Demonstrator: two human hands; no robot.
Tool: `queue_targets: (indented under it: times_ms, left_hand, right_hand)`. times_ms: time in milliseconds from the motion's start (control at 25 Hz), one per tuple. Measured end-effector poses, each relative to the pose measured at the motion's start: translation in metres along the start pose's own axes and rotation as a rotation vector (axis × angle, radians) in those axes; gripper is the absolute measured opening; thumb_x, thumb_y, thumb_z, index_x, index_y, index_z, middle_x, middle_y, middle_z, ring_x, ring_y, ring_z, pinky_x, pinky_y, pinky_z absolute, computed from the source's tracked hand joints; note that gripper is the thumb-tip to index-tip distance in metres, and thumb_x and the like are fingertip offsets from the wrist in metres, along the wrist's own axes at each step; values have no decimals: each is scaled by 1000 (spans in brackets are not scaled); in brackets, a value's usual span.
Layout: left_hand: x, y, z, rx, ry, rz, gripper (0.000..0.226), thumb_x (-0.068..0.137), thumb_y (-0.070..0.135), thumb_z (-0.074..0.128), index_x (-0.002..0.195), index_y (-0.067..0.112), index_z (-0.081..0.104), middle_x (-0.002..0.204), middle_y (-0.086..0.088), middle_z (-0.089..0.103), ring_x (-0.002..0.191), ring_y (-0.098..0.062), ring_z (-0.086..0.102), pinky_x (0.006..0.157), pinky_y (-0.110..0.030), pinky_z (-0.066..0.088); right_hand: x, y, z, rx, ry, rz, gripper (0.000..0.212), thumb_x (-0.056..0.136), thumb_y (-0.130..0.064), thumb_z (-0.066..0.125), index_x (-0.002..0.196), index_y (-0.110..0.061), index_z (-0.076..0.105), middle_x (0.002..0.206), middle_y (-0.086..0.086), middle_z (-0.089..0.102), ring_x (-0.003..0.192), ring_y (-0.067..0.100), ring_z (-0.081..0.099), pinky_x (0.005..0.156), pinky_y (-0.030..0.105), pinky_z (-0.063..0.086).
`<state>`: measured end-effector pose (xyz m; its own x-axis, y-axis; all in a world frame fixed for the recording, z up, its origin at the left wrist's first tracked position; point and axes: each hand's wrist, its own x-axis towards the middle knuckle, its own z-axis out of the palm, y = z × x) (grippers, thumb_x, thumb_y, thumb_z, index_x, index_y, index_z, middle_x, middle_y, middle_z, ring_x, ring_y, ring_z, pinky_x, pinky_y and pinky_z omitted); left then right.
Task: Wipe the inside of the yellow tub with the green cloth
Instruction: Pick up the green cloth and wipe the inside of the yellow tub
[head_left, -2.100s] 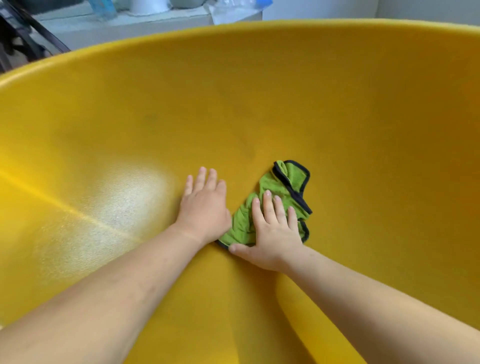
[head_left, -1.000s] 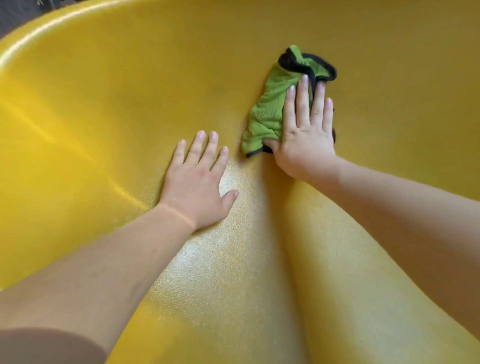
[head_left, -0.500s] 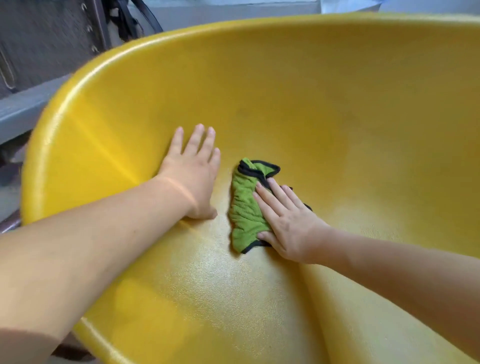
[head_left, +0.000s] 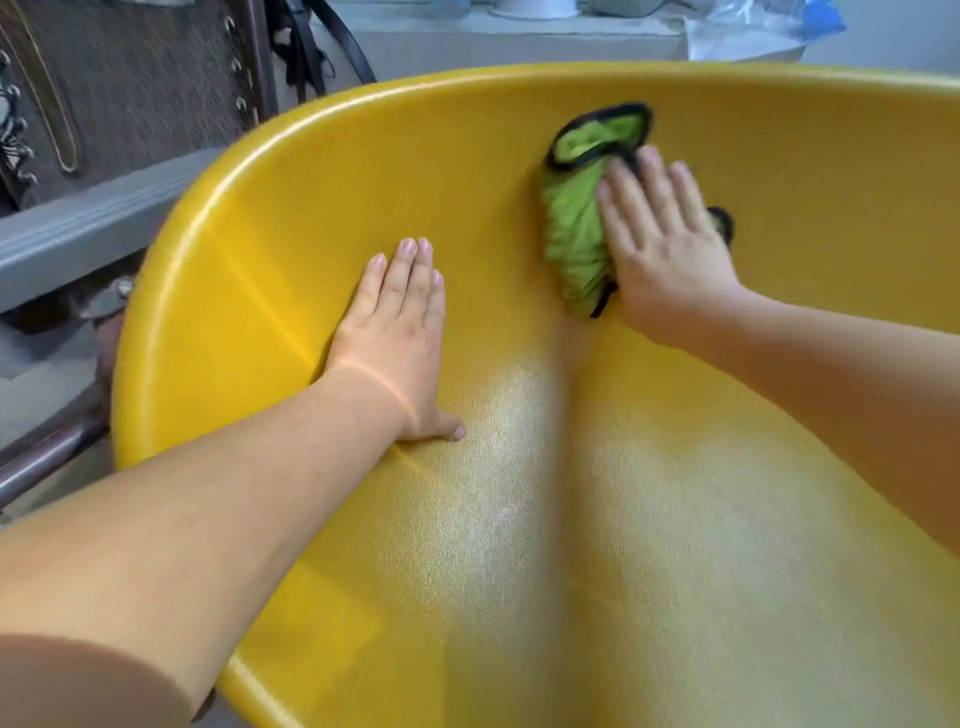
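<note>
Right hand (head_left: 662, 249): one; flat, fingers spread apart, palm pressing the green cloth (head_left: 574, 234) against the far inner wall of the yellow tub (head_left: 322, 171), just below the far rim. Not clamped; the cloth is pinned, not gripped.
Left hand (head_left: 397, 338): one; flat and empty, fingers together, braced on the left inner wall.
Green cloth: one; bunched, dark-edged, partly under the palm; edges blurred, probably in motion.
Yellow tub: one.
Handling note: keep palm pressure even, overlap strokes from rim toward the floor, keep the left hand bracing, and unfold the cloth for wider contact.
</note>
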<state>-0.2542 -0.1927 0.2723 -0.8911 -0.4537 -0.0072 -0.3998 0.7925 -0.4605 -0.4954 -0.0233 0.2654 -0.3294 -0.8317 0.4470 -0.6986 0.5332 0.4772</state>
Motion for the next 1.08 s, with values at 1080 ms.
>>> queue_targets:
  times_ms: [1080]
  left_hand:
    - [3, 0, 10, 13, -30, -17, 161, 50, 104, 39, 154, -3, -23, 158, -30, -37, 146, -44, -37, 121, -59, -13]
  right_hand:
    - [-111, -78, 25, 345, -230, -228, 77, 94, -56, 43, 161, -20, 33, 169, 20, 22, 156, 43, 15, 125, 59, 17]
